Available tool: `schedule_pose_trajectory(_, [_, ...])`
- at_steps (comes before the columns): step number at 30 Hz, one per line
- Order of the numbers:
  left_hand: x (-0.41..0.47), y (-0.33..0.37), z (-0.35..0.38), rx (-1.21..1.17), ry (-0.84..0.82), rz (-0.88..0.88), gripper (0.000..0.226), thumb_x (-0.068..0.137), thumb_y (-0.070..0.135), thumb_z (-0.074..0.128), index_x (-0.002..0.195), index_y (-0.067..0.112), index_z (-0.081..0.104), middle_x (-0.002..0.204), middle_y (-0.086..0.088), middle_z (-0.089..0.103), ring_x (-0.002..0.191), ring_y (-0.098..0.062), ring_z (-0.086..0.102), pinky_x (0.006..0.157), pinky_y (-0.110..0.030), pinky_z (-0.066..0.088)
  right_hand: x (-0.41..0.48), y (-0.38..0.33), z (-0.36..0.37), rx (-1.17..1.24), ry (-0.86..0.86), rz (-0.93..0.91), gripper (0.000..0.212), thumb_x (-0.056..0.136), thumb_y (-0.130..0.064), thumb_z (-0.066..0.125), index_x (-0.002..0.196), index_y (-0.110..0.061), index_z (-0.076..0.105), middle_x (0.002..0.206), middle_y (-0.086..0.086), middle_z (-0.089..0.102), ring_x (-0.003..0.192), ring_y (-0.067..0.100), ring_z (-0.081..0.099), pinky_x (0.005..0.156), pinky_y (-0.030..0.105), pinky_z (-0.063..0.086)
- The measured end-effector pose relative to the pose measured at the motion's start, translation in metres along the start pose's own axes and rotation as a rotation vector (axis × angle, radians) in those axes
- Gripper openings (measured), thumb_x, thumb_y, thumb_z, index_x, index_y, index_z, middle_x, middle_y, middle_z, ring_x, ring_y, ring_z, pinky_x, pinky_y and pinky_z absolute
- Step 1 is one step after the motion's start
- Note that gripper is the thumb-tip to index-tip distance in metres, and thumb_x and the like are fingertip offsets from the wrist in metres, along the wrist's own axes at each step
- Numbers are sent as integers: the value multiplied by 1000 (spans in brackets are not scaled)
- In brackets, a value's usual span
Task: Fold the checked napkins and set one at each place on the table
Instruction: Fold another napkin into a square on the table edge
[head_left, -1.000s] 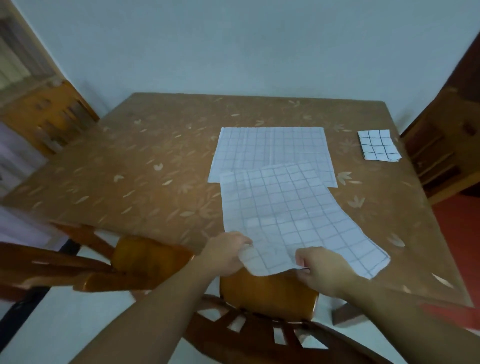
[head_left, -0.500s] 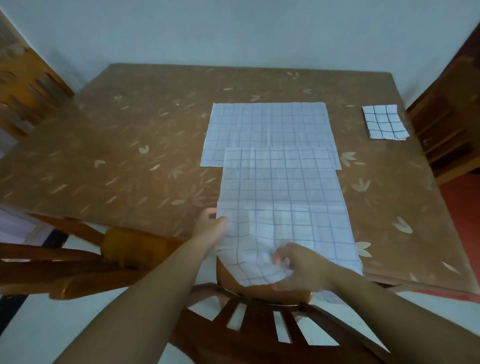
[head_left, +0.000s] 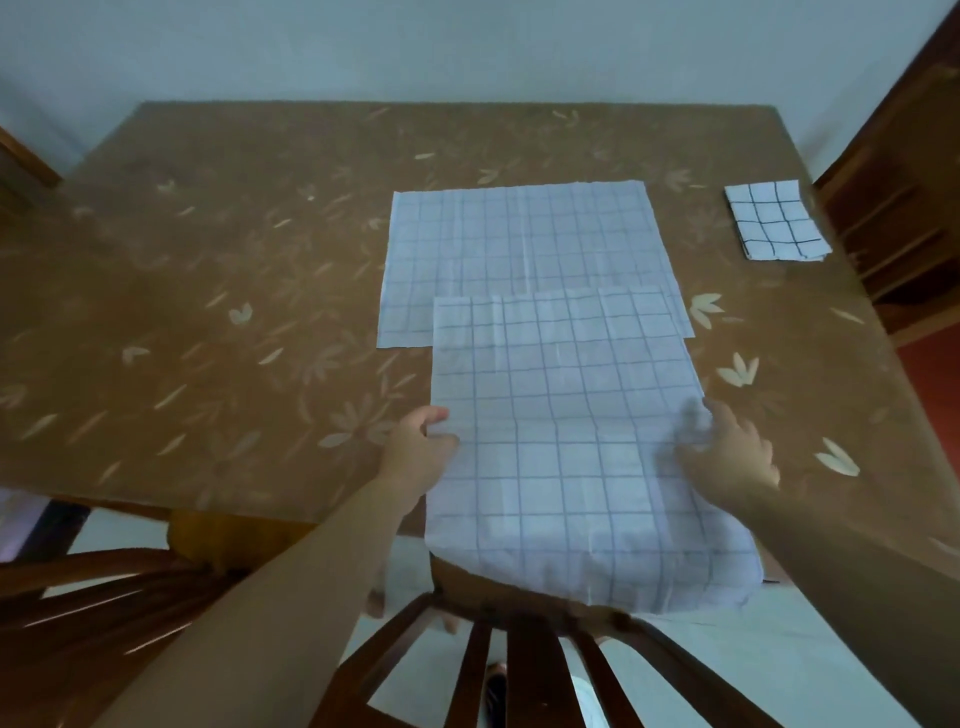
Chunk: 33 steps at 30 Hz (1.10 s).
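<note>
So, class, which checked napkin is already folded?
The small folded napkin alone by the table's right edge. The other two, the far napkin and the near napkin overlapping it, lie spread open.

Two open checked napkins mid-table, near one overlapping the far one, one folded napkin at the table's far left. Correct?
No: the folded napkin lies at the table's far right, not the far left, as the head view shows. The rest stands: two open checked napkins mid-table, the near napkin overlapping the far napkin.
</note>
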<state>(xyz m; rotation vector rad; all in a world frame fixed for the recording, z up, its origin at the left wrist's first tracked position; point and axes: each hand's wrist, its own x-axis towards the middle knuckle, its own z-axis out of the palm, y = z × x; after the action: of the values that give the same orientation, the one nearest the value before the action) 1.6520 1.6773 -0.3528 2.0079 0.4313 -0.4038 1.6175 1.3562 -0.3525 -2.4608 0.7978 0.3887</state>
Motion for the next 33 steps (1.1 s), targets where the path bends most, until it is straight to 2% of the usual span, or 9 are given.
schedule_pose_trajectory(3, [6,3,-6,125,-4,54,44,92,11,61,136,12,55,136,-6,54,112,-16,55,84,-20,42,-3,-6,1,-262,6,-206,63,91,-37,56,147,-40,26,159,-2,19,144,29,17,110,52,22])
schedule_pose_trajectory(5, [8,5,-9,227,-14,125,33,93,10,58,125,12,63,121,-7,61,110,-18,55,80,-18,39,-1,-7,6,-383,-2,-381,52,94,-38,52,143,-42,36,158,-8,23,146,22,15,111,49,22])
schedule_pose_trajectory(7, [8,5,-12,299,-30,197,21,92,9,56,104,24,65,95,-3,55,92,-16,50,68,-18,35,3,-7,10,-377,35,-447,40,95,-36,52,135,-40,51,150,-11,40,141,17,28,108,44,25])
schedule_pose_trajectory(11, [7,5,-16,410,-16,278,18,89,9,57,77,23,60,79,1,50,77,-15,46,65,-24,35,11,-4,18,-336,197,-562,17,88,-25,66,102,-29,76,116,-8,69,114,22,57,91,40,35])
schedule_pose_trajectory(14, [5,3,-19,403,32,340,14,89,16,63,90,20,77,85,8,63,86,-12,60,72,-24,46,14,-6,21,-304,235,-563,9,86,-18,67,89,-20,75,97,-3,72,96,26,60,82,38,37])
schedule_pose_trajectory(19, [-2,7,-20,496,251,579,9,84,27,74,89,22,78,105,6,56,101,-16,50,84,-32,44,3,-16,13,-302,235,-539,11,90,-20,55,95,-20,65,100,-2,66,98,23,56,82,36,34])
schedule_pose_trajectory(28, [-65,95,-8,214,184,839,9,89,17,69,95,12,74,92,10,66,84,1,59,79,-10,45,-45,-53,-61,-246,53,-699,60,86,-34,60,143,-26,40,145,-4,47,135,20,40,110,41,30])
schedule_pose_trajectory(31, [-93,121,-13,173,242,903,8,90,15,69,95,14,74,91,16,64,89,6,59,83,-12,45,-71,-74,-85,-189,-10,-713,49,88,-38,62,135,-26,52,133,-5,58,124,18,51,105,37,36])
schedule_pose_trajectory(33, [-118,134,-26,183,275,923,9,91,13,67,96,12,74,92,14,65,90,16,55,82,-4,39,-87,-84,-99,-178,0,-736,24,90,-36,60,109,-22,68,106,-1,70,101,21,62,87,35,47])
